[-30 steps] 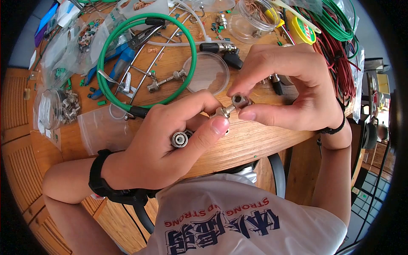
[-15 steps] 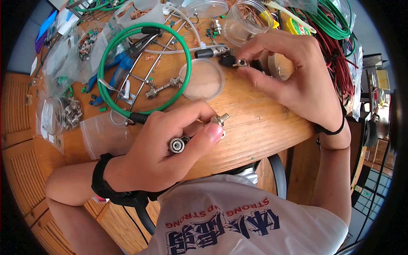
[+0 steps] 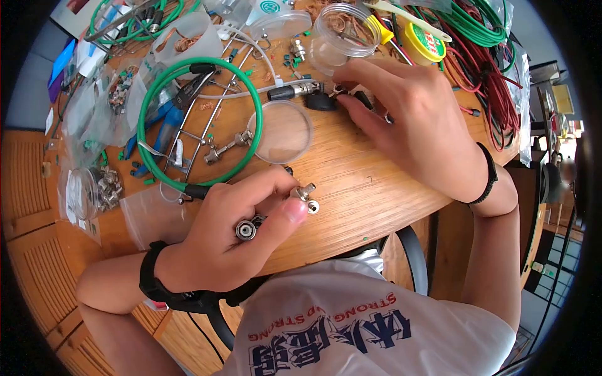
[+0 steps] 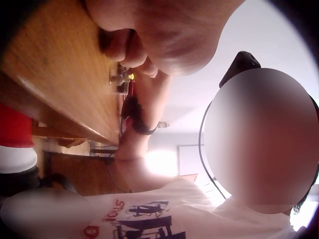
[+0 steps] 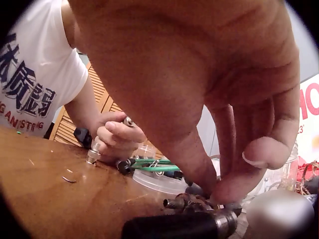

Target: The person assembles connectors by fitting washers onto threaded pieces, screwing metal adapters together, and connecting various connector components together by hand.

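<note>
My left hand (image 3: 216, 219) grips several metal BNC connectors above the front of the table. One connector (image 3: 305, 192) sticks out, threaded end up, between thumb and index finger; a round connector end (image 3: 245, 230) shows beside the palm. Farther back, my right hand (image 3: 420, 119) reaches down with thumb and index fingertips around a small metal connector part (image 3: 338, 91). In the right wrist view those fingertips come together low over the table, right behind a threaded metal connector (image 5: 179, 203). Close by lies a connector with a black sleeve (image 3: 282, 93).
A green cable loop (image 3: 143, 119) lies over blue-handled pliers (image 3: 168, 128) and a wire rack. To its right is a clear round lid (image 3: 282, 135). Red wires (image 3: 495, 106) are bundled at the right; a clear jar (image 3: 348, 31) holds copper strands. Loose connectors (image 3: 110, 188) sit at left.
My right hand has drawn away from the left, carrying a small metal part, and gone down toward the black-sleeved connector at the back. The left hand has dropped slightly nearer the body, keeping its connectors.
</note>
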Demonstrator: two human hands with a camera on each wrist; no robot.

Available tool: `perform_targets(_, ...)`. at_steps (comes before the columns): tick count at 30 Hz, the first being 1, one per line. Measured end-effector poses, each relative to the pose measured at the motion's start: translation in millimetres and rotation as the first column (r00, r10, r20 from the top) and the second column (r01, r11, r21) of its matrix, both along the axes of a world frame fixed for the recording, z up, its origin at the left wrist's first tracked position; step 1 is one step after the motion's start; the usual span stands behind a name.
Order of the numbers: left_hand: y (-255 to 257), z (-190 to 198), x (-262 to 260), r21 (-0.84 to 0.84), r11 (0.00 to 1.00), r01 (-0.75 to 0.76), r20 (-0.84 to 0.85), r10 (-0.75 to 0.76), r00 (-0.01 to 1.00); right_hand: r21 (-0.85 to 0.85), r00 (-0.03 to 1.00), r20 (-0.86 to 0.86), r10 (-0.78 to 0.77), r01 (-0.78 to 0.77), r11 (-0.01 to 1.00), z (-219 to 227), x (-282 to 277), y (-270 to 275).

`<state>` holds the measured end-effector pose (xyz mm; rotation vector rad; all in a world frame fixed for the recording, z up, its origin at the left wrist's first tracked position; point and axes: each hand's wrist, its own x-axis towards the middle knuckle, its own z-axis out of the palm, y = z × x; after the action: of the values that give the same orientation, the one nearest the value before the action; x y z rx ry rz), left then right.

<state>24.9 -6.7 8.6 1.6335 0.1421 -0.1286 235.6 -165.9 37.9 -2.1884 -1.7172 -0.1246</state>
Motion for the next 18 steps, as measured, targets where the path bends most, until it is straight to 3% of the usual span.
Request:
perform_targets(9, -3, -3, 1, 0.019, 1.0, -0.011, 0.075, 0.01, 0.997, 0.023, 0.99, 0.137, 0.022, -0.025, 0.999, 0, 6, -2)
perform_targets(11, -4, -4, 1, 0.031, 0.999, -0.017, 0.087, 0.014, 0.996, 0.16, 0.997, 0.075, -0.012, -0.001, 0.987, 6, 8, -1)
perform_targets(14, -4, -3, 1, 0.023, 1.0, -0.009, 0.094, 0.007, 0.996, 0.239, 0.991, 0.121, -0.05, 0.02, 0.971, 23, 20, -2)
perform_targets(17, -5, 0, 1, 0.017, 1.0, -0.002, 0.072, 0.0, 0.997, 0.208, 0.976, 0.208, -0.06, 0.016, 0.978, 29, 32, -6)
perform_targets(18, -5, 0, 1, 0.016, 1.0, -0.011, 0.066, 0.01, 0.998, 0.098, 0.976, 0.12, -0.179, 0.168, 0.981, 39, 20, -2)
